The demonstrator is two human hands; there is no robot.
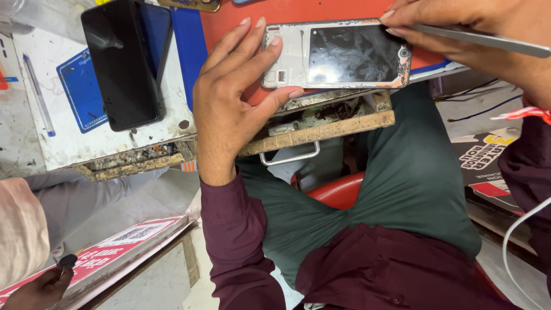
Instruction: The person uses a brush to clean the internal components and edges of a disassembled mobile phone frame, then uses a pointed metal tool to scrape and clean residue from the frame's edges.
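Observation:
An opened smartphone (338, 54) lies with its back off on a red mat (321, 11), its dark inner panel and white frame exposed. My left hand (229, 97) grips the phone's left end, fingers over the top edge and thumb along the bottom. My right hand (476, 34) holds a slim metal tool (488, 40) at the upper right, its fingertips touching the phone's top right corner.
A black phone (123, 63) lies on a blue pad at the left of the worn white bench (63, 143), with a pen (37, 92) beside it. Another person's hand (37, 290) and sleeve show at lower left. A red stool (336, 192) is under me.

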